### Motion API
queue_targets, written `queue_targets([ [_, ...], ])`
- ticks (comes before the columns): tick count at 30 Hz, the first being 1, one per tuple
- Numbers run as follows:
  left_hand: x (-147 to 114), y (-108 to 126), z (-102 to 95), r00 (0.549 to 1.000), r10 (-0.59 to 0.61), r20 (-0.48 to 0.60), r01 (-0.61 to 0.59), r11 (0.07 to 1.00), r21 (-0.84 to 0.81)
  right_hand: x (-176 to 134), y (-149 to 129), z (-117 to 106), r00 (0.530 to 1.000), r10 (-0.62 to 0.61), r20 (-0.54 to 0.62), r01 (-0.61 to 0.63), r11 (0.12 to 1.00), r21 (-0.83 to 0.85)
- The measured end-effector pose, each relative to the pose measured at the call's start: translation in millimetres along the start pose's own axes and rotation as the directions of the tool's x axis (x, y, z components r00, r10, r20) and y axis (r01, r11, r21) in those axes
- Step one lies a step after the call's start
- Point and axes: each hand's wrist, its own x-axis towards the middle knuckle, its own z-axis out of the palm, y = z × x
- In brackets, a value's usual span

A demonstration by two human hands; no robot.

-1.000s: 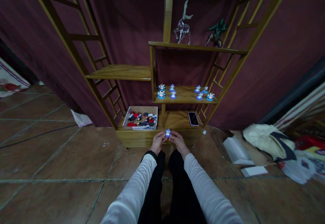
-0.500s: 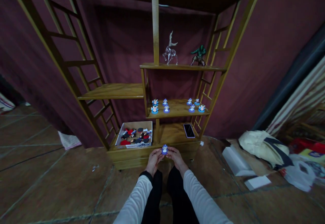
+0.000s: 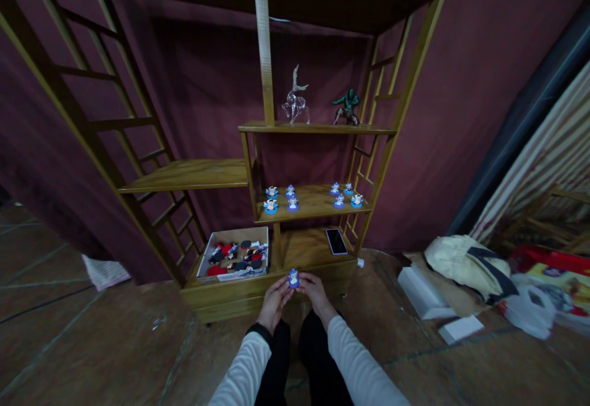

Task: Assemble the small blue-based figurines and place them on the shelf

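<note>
Holding the purple figurine (image 3: 294, 279) upright between left hand (image 3: 275, 300) and right hand (image 3: 316, 294), best gripped lightly at its sides and steered clear of the open box (image 3: 239, 235).

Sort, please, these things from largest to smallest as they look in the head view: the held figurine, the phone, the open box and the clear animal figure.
1. Open box
2. Clear animal figure
3. Phone
4. Held figurine
</note>
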Motion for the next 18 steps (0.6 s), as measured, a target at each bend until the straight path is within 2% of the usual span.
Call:
queue_targets([
  [5, -1.8, 0.5, 2.1, 0.999, 0.032, -0.014, -0.032, 0.999, -0.026, 1.8, 6.4, -1.5, 0.998, -0.051, 0.019, 0.053, 0.991, -0.120],
  [13, 0.2, 0.5, 3.1, 0.999, 0.050, -0.017, -0.051, 0.998, -0.045, -8.5, 2.9, 4.2, 0.966, -0.197, 0.165, 0.235, 0.938, -0.254],
  [18, -3.9, -0.4, 5.5, 0.998, 0.068, -0.001, -0.068, 0.997, -0.039, -7.7, 7.1, 2.8, 0.956, -0.234, 0.176, 0.279, 0.910, -0.307],
])
